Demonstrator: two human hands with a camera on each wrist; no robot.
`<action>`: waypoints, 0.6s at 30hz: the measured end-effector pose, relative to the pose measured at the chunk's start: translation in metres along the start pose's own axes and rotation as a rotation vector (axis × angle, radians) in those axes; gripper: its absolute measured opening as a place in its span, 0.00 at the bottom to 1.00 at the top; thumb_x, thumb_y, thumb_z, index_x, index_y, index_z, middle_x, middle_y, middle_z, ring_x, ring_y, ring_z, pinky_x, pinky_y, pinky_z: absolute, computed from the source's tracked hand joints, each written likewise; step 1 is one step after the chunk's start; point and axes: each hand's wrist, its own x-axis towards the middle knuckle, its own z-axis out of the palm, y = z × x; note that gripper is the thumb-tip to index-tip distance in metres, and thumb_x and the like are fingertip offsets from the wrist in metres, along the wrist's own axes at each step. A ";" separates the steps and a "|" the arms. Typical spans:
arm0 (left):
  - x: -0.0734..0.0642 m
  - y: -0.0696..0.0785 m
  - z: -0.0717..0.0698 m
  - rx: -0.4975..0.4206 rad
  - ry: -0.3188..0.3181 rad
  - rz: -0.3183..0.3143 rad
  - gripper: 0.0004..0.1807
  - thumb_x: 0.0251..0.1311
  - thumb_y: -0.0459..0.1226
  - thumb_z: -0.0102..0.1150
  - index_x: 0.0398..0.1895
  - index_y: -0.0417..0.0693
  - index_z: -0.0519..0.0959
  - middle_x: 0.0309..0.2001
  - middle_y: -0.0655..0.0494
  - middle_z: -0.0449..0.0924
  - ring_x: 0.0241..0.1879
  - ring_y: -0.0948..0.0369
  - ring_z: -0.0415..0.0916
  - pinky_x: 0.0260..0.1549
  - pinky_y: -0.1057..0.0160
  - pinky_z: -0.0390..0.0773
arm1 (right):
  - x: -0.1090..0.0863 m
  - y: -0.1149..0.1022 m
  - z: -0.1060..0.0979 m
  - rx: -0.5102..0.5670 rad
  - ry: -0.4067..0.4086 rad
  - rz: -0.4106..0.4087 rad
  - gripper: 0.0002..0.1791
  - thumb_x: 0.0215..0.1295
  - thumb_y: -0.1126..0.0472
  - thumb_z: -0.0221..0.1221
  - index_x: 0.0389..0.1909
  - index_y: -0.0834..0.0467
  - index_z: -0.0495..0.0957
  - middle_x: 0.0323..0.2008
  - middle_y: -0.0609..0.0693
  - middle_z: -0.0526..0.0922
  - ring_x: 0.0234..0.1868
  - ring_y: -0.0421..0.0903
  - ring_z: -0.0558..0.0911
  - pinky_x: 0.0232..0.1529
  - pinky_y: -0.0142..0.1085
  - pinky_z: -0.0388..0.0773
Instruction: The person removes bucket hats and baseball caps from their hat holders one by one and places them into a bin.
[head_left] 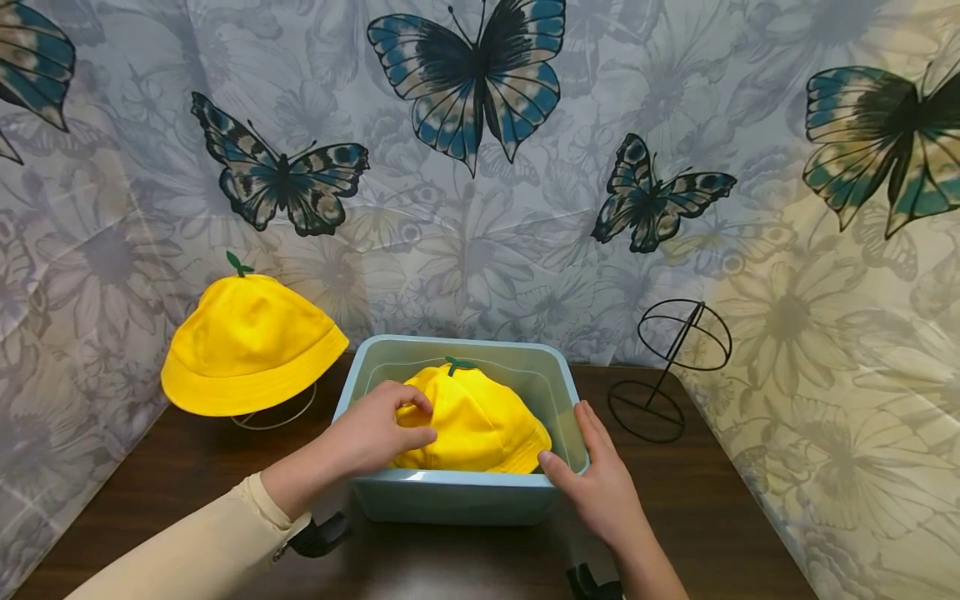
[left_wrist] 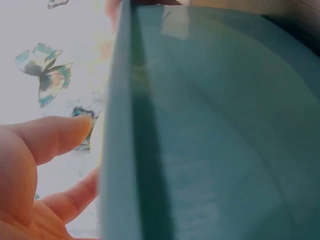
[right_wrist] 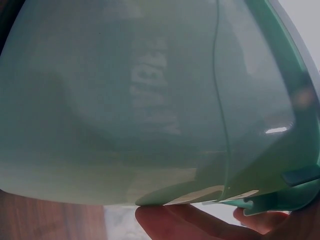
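Observation:
A yellow bucket hat [head_left: 480, 417] with a green sprout on its crown sits inside a light blue plastic bin [head_left: 457, 500]. Reaching over the bin's front left, my left hand [head_left: 378, 429] is at the hat's left side, thumb and index finger apart. Its other fingers are partly hidden in the head view. In the left wrist view the bin wall [left_wrist: 215, 125] covers the hat. My right hand [head_left: 600, 479] rests at the bin's front right corner, thumb over the rim, with fairly straight fingers [right_wrist: 170, 222] along the outer right side.
Left of the bin, a second yellow sprout hat [head_left: 251, 342] sits on a wire stand [head_left: 277, 421]. A bare black wire hat stand [head_left: 663, 392] is at the right. All stand on a dark wood table [head_left: 697, 500] against a butterfly-print cloth [head_left: 480, 275].

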 end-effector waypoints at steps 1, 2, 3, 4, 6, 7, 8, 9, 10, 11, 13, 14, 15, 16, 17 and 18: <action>-0.002 -0.001 -0.002 0.005 -0.002 -0.001 0.11 0.58 0.45 0.71 0.42 0.56 0.82 0.54 0.54 0.73 0.52 0.53 0.70 0.56 0.49 0.72 | 0.000 0.000 0.000 0.001 -0.002 0.001 0.50 0.66 0.42 0.61 0.79 0.58 0.48 0.79 0.52 0.45 0.76 0.59 0.48 0.66 0.68 0.49; -0.005 -0.001 -0.004 0.005 -0.004 -0.005 0.13 0.58 0.45 0.71 0.44 0.55 0.81 0.56 0.54 0.72 0.54 0.53 0.70 0.57 0.48 0.71 | 0.000 0.000 0.001 0.002 -0.004 0.001 0.50 0.66 0.42 0.61 0.79 0.58 0.48 0.79 0.52 0.45 0.76 0.59 0.48 0.66 0.68 0.49; -0.007 -0.002 -0.006 0.004 -0.004 -0.007 0.14 0.58 0.46 0.70 0.46 0.55 0.81 0.58 0.53 0.72 0.55 0.52 0.70 0.58 0.48 0.71 | 0.000 0.000 0.001 0.001 -0.004 0.001 0.50 0.66 0.42 0.62 0.79 0.58 0.48 0.79 0.52 0.45 0.76 0.59 0.48 0.66 0.68 0.49; -0.009 -0.002 -0.008 0.006 -0.004 -0.007 0.15 0.58 0.46 0.70 0.47 0.55 0.81 0.59 0.53 0.71 0.55 0.52 0.70 0.57 0.47 0.71 | 0.000 0.000 0.001 0.002 -0.004 0.002 0.50 0.66 0.42 0.62 0.79 0.58 0.48 0.79 0.52 0.44 0.76 0.59 0.48 0.66 0.68 0.49; -0.012 -0.004 -0.012 0.011 -0.004 -0.004 0.17 0.58 0.47 0.70 0.49 0.54 0.81 0.61 0.52 0.70 0.56 0.51 0.70 0.57 0.46 0.71 | -0.001 -0.001 0.000 0.002 -0.004 0.003 0.50 0.66 0.42 0.62 0.79 0.58 0.48 0.79 0.52 0.44 0.76 0.59 0.48 0.66 0.68 0.49; -0.014 -0.005 -0.014 0.017 -0.003 0.000 0.19 0.59 0.47 0.69 0.50 0.53 0.81 0.62 0.52 0.70 0.57 0.50 0.70 0.57 0.46 0.71 | -0.001 -0.001 0.000 0.001 -0.005 0.005 0.50 0.66 0.42 0.62 0.79 0.58 0.48 0.79 0.52 0.44 0.76 0.59 0.48 0.66 0.68 0.49; -0.016 -0.006 -0.015 0.025 -0.003 0.002 0.20 0.59 0.48 0.69 0.52 0.53 0.80 0.63 0.51 0.69 0.58 0.50 0.69 0.57 0.45 0.71 | -0.001 -0.002 0.000 0.000 -0.005 0.006 0.50 0.66 0.42 0.62 0.79 0.58 0.47 0.79 0.52 0.44 0.76 0.59 0.48 0.66 0.68 0.49; -0.018 -0.006 -0.018 0.033 -0.001 0.005 0.23 0.59 0.49 0.69 0.55 0.53 0.79 0.64 0.50 0.69 0.58 0.50 0.69 0.57 0.45 0.71 | -0.001 -0.002 0.000 -0.001 -0.005 0.006 0.50 0.66 0.42 0.62 0.79 0.58 0.48 0.79 0.52 0.44 0.76 0.59 0.48 0.66 0.68 0.49; -0.021 -0.007 -0.020 0.042 0.002 0.005 0.25 0.59 0.50 0.69 0.57 0.53 0.78 0.65 0.50 0.67 0.59 0.49 0.69 0.57 0.44 0.71 | -0.001 -0.002 0.000 -0.002 -0.004 0.005 0.50 0.66 0.42 0.62 0.79 0.58 0.48 0.79 0.52 0.44 0.76 0.60 0.48 0.66 0.68 0.49; -0.023 -0.007 -0.022 0.048 0.005 0.011 0.27 0.59 0.51 0.68 0.60 0.53 0.77 0.66 0.49 0.67 0.58 0.49 0.70 0.55 0.43 0.72 | -0.001 -0.002 -0.001 -0.003 -0.003 0.003 0.50 0.66 0.42 0.62 0.79 0.59 0.48 0.79 0.52 0.44 0.76 0.60 0.48 0.66 0.68 0.49; -0.029 -0.008 -0.027 0.056 0.017 0.023 0.32 0.59 0.52 0.67 0.65 0.53 0.74 0.67 0.48 0.64 0.56 0.49 0.70 0.52 0.43 0.74 | -0.001 -0.002 -0.001 -0.005 -0.001 0.000 0.50 0.67 0.42 0.62 0.79 0.59 0.48 0.79 0.53 0.44 0.76 0.60 0.48 0.65 0.68 0.49; -0.032 -0.009 -0.030 0.061 0.026 0.034 0.33 0.60 0.53 0.67 0.67 0.53 0.72 0.68 0.47 0.63 0.56 0.49 0.70 0.51 0.42 0.74 | -0.001 -0.002 0.000 -0.004 -0.001 -0.002 0.50 0.67 0.42 0.62 0.79 0.59 0.48 0.79 0.53 0.45 0.76 0.60 0.48 0.65 0.68 0.49; -0.035 -0.010 -0.033 0.069 0.038 0.051 0.35 0.60 0.54 0.66 0.68 0.53 0.71 0.69 0.46 0.62 0.56 0.48 0.70 0.51 0.41 0.74 | 0.000 -0.002 0.000 -0.002 -0.001 -0.003 0.50 0.67 0.42 0.62 0.79 0.59 0.48 0.79 0.53 0.45 0.76 0.60 0.48 0.65 0.68 0.49; -0.038 -0.010 -0.037 0.087 0.053 0.068 0.36 0.61 0.55 0.65 0.70 0.53 0.70 0.70 0.45 0.60 0.57 0.46 0.70 0.50 0.40 0.74 | 0.000 -0.002 0.000 0.000 -0.001 -0.004 0.50 0.67 0.43 0.62 0.79 0.59 0.48 0.79 0.53 0.45 0.76 0.60 0.48 0.65 0.68 0.49; -0.041 -0.012 -0.040 0.109 0.071 0.087 0.37 0.62 0.57 0.63 0.71 0.53 0.69 0.70 0.44 0.59 0.58 0.45 0.70 0.50 0.39 0.74 | 0.000 -0.002 0.000 0.002 -0.002 -0.005 0.50 0.67 0.43 0.62 0.79 0.59 0.48 0.79 0.53 0.45 0.76 0.60 0.48 0.65 0.68 0.49; -0.044 -0.014 -0.044 0.134 0.096 0.105 0.38 0.63 0.58 0.61 0.72 0.53 0.67 0.71 0.43 0.57 0.60 0.42 0.67 0.51 0.36 0.73 | 0.000 -0.002 0.000 0.005 -0.004 -0.005 0.50 0.67 0.43 0.62 0.79 0.59 0.48 0.79 0.53 0.45 0.76 0.60 0.48 0.65 0.68 0.49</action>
